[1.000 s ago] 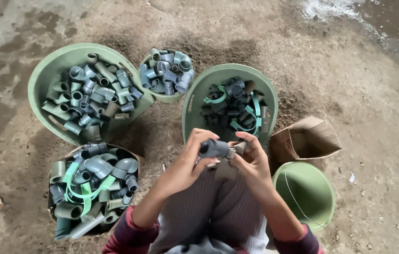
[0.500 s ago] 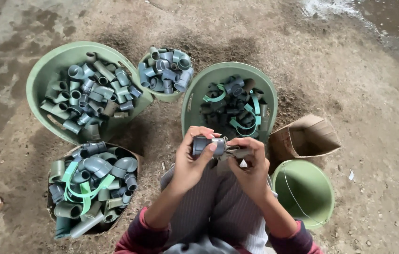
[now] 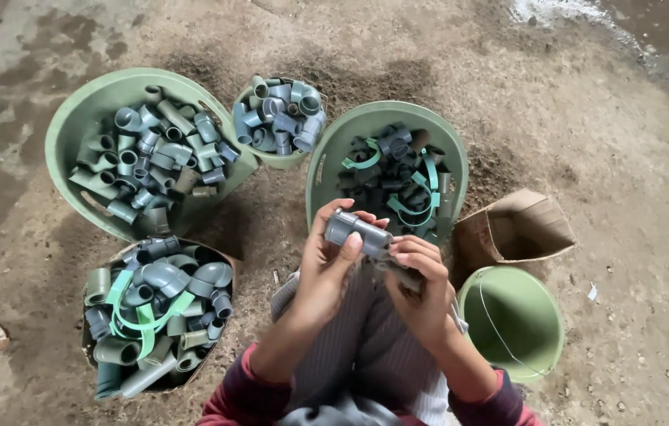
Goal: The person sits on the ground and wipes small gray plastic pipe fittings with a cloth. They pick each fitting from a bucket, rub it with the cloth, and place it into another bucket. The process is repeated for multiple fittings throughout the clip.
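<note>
Above the person's lap, the left hand (image 3: pixel 327 264) and right hand (image 3: pixel 421 288) both clamp a grey plastic pipe fitting (image 3: pixel 358 231). Just beyond sits a green plastic basin (image 3: pixel 327 170) of dark fittings; farther left, a larger green tub (image 3: pixel 62 138) of grey elbows.

Big green tub (image 3: pixel 66 150) w/ grey fittings top left, small bucket (image 3: pixel 271 158) beside it, cardboard box (image 3: pixel 516 229) & empty green bucket (image 3: pixel 543 347) right.

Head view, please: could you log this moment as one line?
left hand: holds grey pipe fitting | right hand: on fitting | green tub ahead
</note>
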